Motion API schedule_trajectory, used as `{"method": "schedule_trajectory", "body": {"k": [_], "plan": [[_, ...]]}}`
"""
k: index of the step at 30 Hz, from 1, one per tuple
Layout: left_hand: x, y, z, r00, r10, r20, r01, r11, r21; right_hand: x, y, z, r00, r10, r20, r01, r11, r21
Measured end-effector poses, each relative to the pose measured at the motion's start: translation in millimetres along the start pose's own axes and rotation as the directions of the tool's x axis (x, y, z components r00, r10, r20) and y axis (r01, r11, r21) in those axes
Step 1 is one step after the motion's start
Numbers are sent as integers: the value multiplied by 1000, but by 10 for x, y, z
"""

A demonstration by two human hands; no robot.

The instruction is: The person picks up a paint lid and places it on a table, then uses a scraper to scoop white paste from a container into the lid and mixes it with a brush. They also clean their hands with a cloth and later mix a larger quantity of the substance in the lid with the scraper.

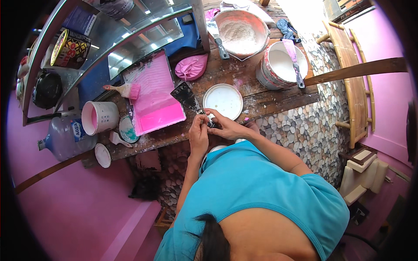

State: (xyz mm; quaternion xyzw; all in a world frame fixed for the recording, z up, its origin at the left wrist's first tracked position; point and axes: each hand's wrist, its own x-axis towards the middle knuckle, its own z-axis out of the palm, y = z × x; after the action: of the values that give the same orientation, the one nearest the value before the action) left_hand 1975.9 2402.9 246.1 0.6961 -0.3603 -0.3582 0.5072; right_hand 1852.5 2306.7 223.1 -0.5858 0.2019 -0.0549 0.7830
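Both my hands meet at the near edge of the wooden table, around the handle of a putty knife [185, 95]. Its wide, dark blade points up and left, towards the paint tray. My left hand [199, 128] has its fingers bent in a pinch at the handle. From the other side, the fingers of my right hand [223, 125] close on the same handle, which they partly hide. Just beyond my right hand lies a round white lid [223, 101]. Left of the blade sits the paint tray [150, 89], coated in bright pink, with a paintbrush [125, 90] across its left edge.
A bucket [264, 75] of white paint carries a pink-smeared putty knife [294, 61]. Behind are a basin [260, 43] of pale powder, another putty knife [221, 49] and a pink bag [191, 68]. A white pail [106, 116], water jug [65, 137] and glass case [98, 56] stand left.
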Motion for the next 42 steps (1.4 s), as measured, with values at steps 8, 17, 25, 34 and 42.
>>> {"method": "schedule_trajectory", "body": {"k": [8, 17, 25, 34, 42], "plan": [[50, 235, 153, 922, 340, 183, -380, 885, 268, -167, -484, -235, 953, -132, -273, 37, 945, -325], [-399, -413, -147, 910, -369, -190, 396, 908, 135, -619, -1284, -1351, 817, -371, -441, 25, 788, -615], [-2009, -2099, -707, 518, -758, -396, 855, 458, 242, -156, -1927, -3107, 770, -614, -176, -354, -181, -917], [-2760, -2551, -114, 283, -818, -501, 873, 436, -219, 1159, -1462, -3599, 970, -239, -30, -85, -222, -971], [-2578, -2237, 312, 455, -784, -422, 802, 567, -189, 1486, -1231, -3638, 974, -200, 106, 53, -252, -966]]}}
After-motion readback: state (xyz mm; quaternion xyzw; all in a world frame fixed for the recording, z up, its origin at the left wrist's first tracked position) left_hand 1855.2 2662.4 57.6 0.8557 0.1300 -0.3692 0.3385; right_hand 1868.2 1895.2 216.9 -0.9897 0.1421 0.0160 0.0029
